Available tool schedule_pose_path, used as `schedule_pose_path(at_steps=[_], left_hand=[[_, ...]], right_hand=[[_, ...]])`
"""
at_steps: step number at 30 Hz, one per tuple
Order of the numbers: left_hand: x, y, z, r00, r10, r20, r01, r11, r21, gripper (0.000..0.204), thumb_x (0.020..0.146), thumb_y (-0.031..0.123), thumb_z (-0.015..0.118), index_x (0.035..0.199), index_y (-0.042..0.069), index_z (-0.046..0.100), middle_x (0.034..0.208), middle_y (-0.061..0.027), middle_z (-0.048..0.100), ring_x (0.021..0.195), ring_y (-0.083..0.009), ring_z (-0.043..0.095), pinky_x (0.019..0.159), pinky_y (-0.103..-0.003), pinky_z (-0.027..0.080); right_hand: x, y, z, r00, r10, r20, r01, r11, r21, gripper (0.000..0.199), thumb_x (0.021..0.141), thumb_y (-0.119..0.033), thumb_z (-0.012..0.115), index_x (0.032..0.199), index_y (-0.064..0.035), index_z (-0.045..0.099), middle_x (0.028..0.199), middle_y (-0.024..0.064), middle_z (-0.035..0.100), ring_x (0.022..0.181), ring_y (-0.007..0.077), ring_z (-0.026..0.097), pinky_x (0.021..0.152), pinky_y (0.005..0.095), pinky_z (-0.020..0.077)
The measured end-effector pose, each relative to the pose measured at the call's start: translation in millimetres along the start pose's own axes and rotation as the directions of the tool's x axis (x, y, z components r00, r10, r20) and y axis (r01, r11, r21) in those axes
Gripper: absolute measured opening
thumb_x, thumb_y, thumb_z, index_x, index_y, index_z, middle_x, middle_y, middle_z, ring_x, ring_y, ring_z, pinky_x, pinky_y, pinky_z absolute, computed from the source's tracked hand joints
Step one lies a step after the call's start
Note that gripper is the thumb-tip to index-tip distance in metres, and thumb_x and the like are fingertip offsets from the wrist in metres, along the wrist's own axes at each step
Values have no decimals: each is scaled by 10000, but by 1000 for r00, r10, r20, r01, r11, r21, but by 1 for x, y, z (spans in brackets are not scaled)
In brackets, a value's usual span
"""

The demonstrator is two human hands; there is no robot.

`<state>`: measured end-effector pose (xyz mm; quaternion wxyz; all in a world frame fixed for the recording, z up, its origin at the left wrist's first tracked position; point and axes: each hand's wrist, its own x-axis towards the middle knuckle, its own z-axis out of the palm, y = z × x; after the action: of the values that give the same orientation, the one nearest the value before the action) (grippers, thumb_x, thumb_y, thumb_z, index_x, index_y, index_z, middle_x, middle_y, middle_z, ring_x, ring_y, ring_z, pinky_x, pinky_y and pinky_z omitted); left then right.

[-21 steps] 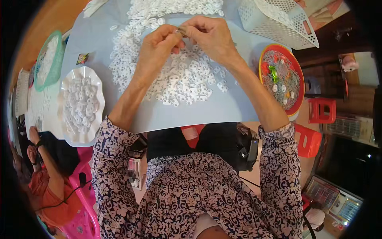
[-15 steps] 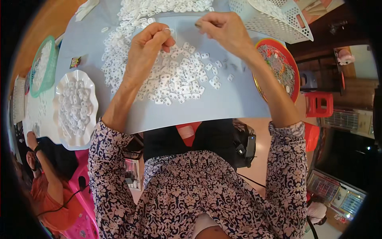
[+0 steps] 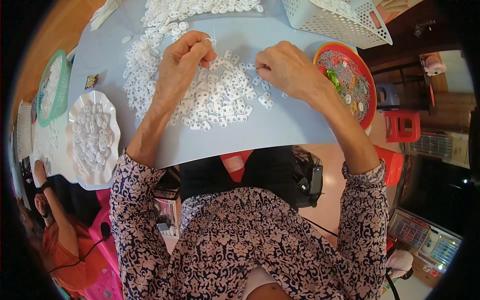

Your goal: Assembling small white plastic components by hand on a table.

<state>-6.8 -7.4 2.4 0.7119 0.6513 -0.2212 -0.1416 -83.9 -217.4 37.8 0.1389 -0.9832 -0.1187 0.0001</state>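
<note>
Over a heap of small white plastic pieces with two round holes each (image 3: 225,97), my left hand (image 3: 184,57) is closed in a pinch. A fine pale line rises beside its fingertips, and what they hold is too small to make out. My right hand (image 3: 287,67) is lower on the table, right of the heap, back up, its fingers curled down and closed. Its fingertips are mostly hidden, so anything in them cannot be seen. A few loose white pieces lie just left of and under it.
A red round tray (image 3: 371,82) with grey wiry bits stands beside my right forearm. Behind it is a white perforated basket (image 3: 300,20). A scalloped white dish (image 3: 114,142) of white pieces and a green basket (image 3: 62,95) stand left. Another person's arm (image 3: 62,210) is at far left.
My right hand has come down toward me, from beside the left hand to the tabletop right of the heap. My left hand stays pinched in nearly the same place.
</note>
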Motion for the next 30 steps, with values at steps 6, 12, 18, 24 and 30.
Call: schedule_pose_path(at_steps=[6,12,18,24,30], left_hand=[[0,-1,0,1000,-29,12,29,1000,4,161,892,142,521,890,5,607,712,-18,593,673,-75,532,640,-225,451],[-4,-2,4,998,-42,52,42,999,14,165,901,151,519,889,15,612,707,-11,597,641,-64,515,606,-213,437],[-2,-5,4,991,-30,132,19,997,80,180,914,173,518,867,20,600,690,-6,586,620,-71,501,585,-218,424],[-3,-4,5,989,-7,150,-18,986,165,196,925,179,494,858,15,578,695,-14,578,628,-86,503,591,-231,424],[-3,-6,3,987,19,163,-55,974,219,176,922,170,486,879,16,558,689,-20,553,638,-89,484,574,-244,398]], right_hand=[[8,3,0,999,31,21,-32,998,59,106,739,-60,613,793,26,639,697,172,632,647,286,618,623,357,489],[13,-10,7,949,293,-120,-131,710,692,125,762,-67,641,846,23,664,681,58,635,602,107,568,566,245,459],[27,-21,36,929,358,-91,-24,304,952,151,838,-56,605,947,29,665,747,18,621,650,71,543,619,216,454],[31,-13,52,945,275,-179,108,255,961,145,869,-61,609,997,4,634,807,13,622,713,68,547,669,216,454],[30,-13,55,940,228,-255,186,287,940,230,884,-62,606,1106,-16,566,897,12,620,758,66,549,708,221,473]])
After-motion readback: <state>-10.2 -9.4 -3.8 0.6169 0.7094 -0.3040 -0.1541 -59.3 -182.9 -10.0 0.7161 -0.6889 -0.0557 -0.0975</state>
